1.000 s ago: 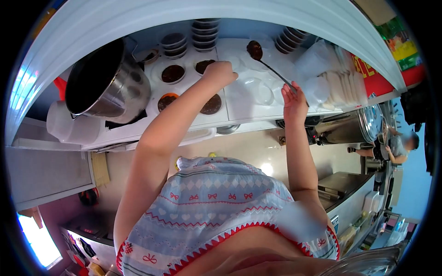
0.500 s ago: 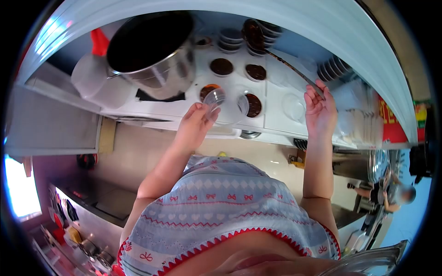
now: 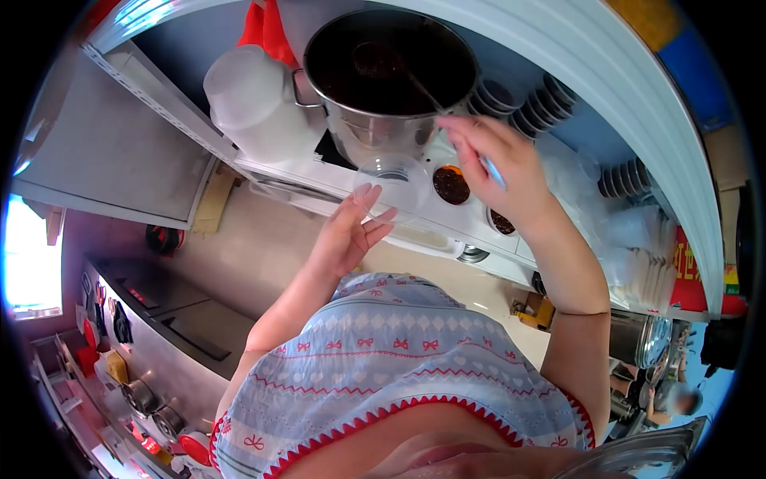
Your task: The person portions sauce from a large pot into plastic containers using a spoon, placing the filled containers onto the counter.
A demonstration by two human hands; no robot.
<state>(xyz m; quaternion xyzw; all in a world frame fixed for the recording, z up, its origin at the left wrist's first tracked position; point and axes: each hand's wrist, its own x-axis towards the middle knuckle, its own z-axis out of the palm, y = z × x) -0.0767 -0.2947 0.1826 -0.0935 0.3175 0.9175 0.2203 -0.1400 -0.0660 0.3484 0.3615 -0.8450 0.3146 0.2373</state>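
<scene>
My left hand (image 3: 345,233) grips a clear plastic cup (image 3: 392,185) by its side, just in front of a large steel pot (image 3: 363,132). My right hand (image 3: 511,164) is closed around the handle of a long ladle (image 3: 416,80). The ladle's bowl is inside the pot, above or in the dark contents; which one I cannot tell. A cup of dark brown food (image 3: 452,186) stands on the white counter below my right hand. Another filled cup (image 3: 502,222) shows partly, with my right wrist covering some of it.
Stacked dark-filled cups (image 3: 542,108) stand behind my right hand, with another row (image 3: 625,177) farther right. Stacks of clear containers (image 3: 638,275) sit at the counter's right end. A white plastic jug (image 3: 259,104) is left of the pot. Another person (image 3: 666,399) appears far right.
My right hand has swung left, bringing the ladle from above the stacked cups into the pot. My left hand still holds the clear cup. The view has shifted toward the pot.
</scene>
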